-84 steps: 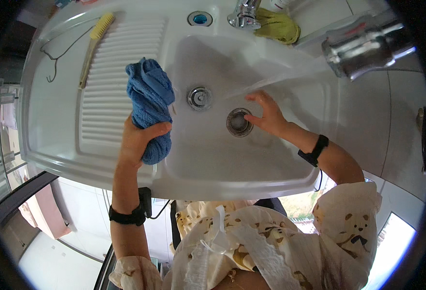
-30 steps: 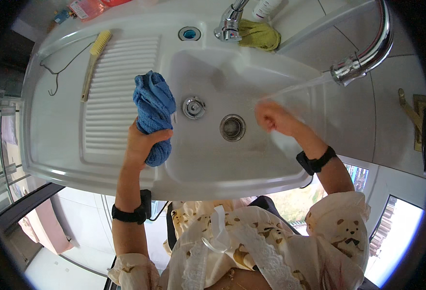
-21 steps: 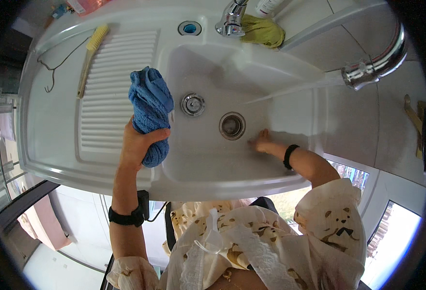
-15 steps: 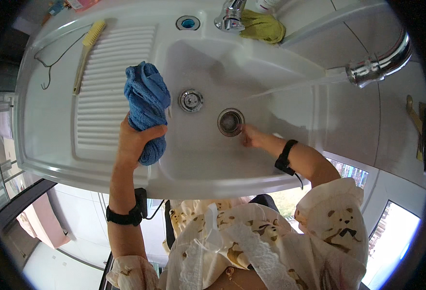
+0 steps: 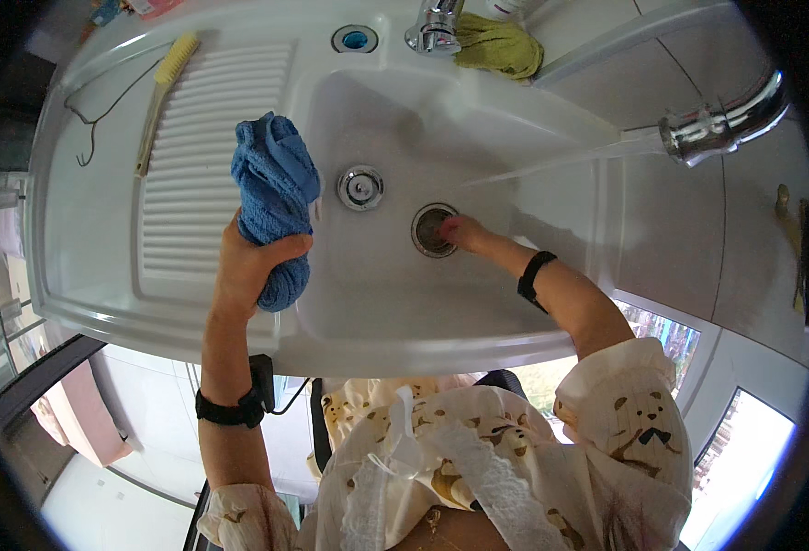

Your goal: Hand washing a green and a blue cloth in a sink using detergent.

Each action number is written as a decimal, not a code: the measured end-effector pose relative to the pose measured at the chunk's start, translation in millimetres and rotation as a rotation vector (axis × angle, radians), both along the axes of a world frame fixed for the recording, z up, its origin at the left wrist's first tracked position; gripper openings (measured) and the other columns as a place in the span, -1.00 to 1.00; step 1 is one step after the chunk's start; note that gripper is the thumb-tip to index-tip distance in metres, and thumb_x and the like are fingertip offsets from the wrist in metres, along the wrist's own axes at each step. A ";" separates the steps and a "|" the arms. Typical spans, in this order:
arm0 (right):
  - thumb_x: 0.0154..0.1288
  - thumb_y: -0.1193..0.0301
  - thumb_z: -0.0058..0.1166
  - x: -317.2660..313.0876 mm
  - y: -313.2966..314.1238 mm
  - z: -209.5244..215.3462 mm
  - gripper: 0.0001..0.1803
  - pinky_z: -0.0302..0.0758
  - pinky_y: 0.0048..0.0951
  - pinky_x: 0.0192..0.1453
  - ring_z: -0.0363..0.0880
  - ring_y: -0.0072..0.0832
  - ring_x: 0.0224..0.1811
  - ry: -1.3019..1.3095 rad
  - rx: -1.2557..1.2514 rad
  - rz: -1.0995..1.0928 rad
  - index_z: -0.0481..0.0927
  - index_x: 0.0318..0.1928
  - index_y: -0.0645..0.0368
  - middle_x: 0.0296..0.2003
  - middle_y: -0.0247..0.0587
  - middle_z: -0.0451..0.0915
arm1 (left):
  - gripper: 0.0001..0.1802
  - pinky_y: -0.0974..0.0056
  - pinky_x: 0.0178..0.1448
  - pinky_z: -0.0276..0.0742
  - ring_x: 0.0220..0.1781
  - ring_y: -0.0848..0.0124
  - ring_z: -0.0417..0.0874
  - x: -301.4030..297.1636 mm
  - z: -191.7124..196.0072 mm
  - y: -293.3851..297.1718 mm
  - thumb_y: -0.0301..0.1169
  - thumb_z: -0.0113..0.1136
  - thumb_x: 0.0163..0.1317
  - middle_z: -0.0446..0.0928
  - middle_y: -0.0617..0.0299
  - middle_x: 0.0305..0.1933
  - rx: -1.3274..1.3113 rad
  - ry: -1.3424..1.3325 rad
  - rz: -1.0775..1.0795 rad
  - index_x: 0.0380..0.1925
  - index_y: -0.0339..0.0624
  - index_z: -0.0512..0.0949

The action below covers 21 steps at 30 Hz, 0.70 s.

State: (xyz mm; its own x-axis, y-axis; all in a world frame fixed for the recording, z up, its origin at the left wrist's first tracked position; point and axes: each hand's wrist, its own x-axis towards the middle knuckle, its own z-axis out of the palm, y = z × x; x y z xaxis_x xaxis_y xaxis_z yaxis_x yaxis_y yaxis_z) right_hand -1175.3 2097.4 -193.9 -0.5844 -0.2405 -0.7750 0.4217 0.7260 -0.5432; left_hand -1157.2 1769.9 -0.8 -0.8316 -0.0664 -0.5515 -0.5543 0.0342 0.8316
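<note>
1. White sink (image 5: 101, 230), with a ribbed drainboard on its left side and a basin on its right, is seen from above.
2. A blue cloth (image 5: 274, 197) is gripped by the left hand (image 5: 250, 266) at the basin's left rim, the fingers wrapped around its lower part.
3. The right hand (image 5: 464, 231) is laid on the basin floor, fingertips touching the round drain (image 5: 427, 230); nothing is held.
4. A yellow brush (image 5: 164, 92) lies at the drainboard's far left corner.

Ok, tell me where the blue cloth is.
In the head view the blue cloth is gripped in the left hand, over the sink's left edge, between the ribbed drainboard and the basin.
</note>
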 end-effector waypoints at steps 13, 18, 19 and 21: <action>0.07 0.41 -0.05 -47.1 72.2 -40.5 -0.73 0.32 -0.23 -0.07 0.39 -0.16 -0.14 0.774 0.658 0.209 0.42 -0.20 0.28 -0.24 -0.08 0.45 | -0.46 0.34 -0.21 0.46 -0.34 0.41 0.53 -2.1 -6.6 -1.3 -0.48 0.35 -0.32 0.51 0.17 -0.33 0.031 0.001 0.015 -0.22 -0.33 0.42; 0.12 0.41 -0.10 -39.9 20.6 53.6 -0.71 0.38 -0.32 -0.06 0.41 -0.35 -0.09 0.214 -0.236 -0.644 0.44 -0.11 0.16 -0.14 -0.23 0.46 | -0.48 0.34 -0.21 0.46 -0.35 0.42 0.53 0.1 0.9 -3.0 -0.50 0.34 -0.31 0.51 0.18 -0.34 -0.021 -0.002 0.033 -0.22 -0.32 0.42; 0.12 0.41 -0.10 -42.5 19.2 73.9 -0.71 0.38 -0.32 -0.06 0.41 -0.35 -0.09 0.218 -0.239 -0.637 0.44 -0.11 0.16 -0.14 -0.23 0.46 | -0.48 0.34 -0.21 0.46 -0.35 0.42 0.53 2.1 -1.6 -5.2 -0.50 0.34 -0.32 0.51 0.18 -0.34 0.031 -0.007 0.039 -0.22 -0.32 0.42; 0.19 0.39 -0.16 -45.3 23.7 104.0 -0.74 0.41 -0.38 -0.08 0.44 -0.41 -0.13 0.012 -0.658 -0.816 0.43 -0.13 0.20 -0.14 -0.21 0.45 | -0.49 0.34 -0.22 0.46 -0.36 0.42 0.53 1.9 -7.1 -3.6 -0.50 0.34 -0.32 0.51 0.18 -0.35 0.068 0.011 0.038 -0.24 -0.32 0.42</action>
